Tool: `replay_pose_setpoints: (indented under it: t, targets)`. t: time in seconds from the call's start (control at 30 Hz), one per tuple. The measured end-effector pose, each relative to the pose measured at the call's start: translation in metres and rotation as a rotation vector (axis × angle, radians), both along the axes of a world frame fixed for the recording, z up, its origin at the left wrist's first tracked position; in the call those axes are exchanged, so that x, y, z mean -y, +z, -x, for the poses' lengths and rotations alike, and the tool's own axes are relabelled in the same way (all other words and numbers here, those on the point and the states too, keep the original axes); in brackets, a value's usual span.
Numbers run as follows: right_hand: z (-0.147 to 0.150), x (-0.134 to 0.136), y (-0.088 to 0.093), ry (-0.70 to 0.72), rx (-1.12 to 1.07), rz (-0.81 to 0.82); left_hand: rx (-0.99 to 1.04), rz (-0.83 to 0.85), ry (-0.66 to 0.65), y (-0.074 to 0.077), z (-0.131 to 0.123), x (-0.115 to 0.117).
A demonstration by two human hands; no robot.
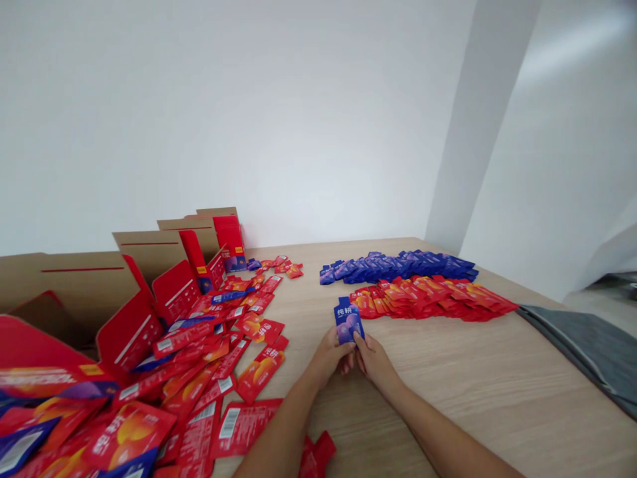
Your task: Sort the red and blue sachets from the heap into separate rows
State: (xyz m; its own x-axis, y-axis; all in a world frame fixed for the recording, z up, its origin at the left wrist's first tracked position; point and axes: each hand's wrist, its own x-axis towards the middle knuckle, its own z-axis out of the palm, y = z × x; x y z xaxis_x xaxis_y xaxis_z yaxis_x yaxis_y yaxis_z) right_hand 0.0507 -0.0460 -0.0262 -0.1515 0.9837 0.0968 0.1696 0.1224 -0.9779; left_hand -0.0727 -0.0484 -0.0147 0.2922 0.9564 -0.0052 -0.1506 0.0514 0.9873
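Note:
A blue pouch (349, 321) with purple fruit printed on it is held upright over the middle of the table, its narrow neck pointing away. My left hand (330, 356) grips its lower left side, fingers curled behind it. My right hand (372, 358) pinches its lower right corner with the thumb on the front. Just beyond the hands, a row of overlapping red pouches (428, 297) runs to the right. Behind that lies a row of overlapping blue pouches (398, 267). Loose red pouches (262, 366), with some blue ones among them, are heaped to the left.
Several open red cardboard boxes (179, 292) stand along the left side. A few small pouches (283, 265) lie near the far edge of the wooden table (448, 372). Grey fabric (587, 345) borders the right edge. A white wall rises behind.

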Motion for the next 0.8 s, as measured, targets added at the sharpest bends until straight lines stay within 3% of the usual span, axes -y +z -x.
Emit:
replay_pose_setpoints:
  t: [0.17,0.27,0.37,0.47,0.57,0.67,0.8]
  targets:
    - [-0.001,0.002,0.008,-0.015,0.038,-0.06,-0.012,0.008,0.02,0.007,-0.002,0.001]
    - [-0.008,-0.011,0.028,-0.064,0.102,-0.193,-0.041,0.03,0.083,0.005,-0.005,0.0]
    - [-0.038,-0.051,0.059,-0.152,0.266,-0.277,-0.121,0.054,0.143,0.0,-0.006,-0.001]
    - [-0.09,-0.11,0.092,-0.315,0.474,-0.16,-0.152,0.068,0.174,-0.004,-0.006,-0.002]
    - [-0.147,-0.167,0.112,-0.416,0.576,-0.111,-0.164,0.095,0.144,-0.004,-0.005,-0.003]
    - [-0.19,-0.208,0.116,-0.514,0.69,-0.074,-0.144,0.115,0.15,-0.005,-0.004,-0.004]
    - [-0.214,-0.24,0.103,-0.548,0.773,-0.023,-0.103,0.14,0.172,-0.01,-0.001,-0.006]
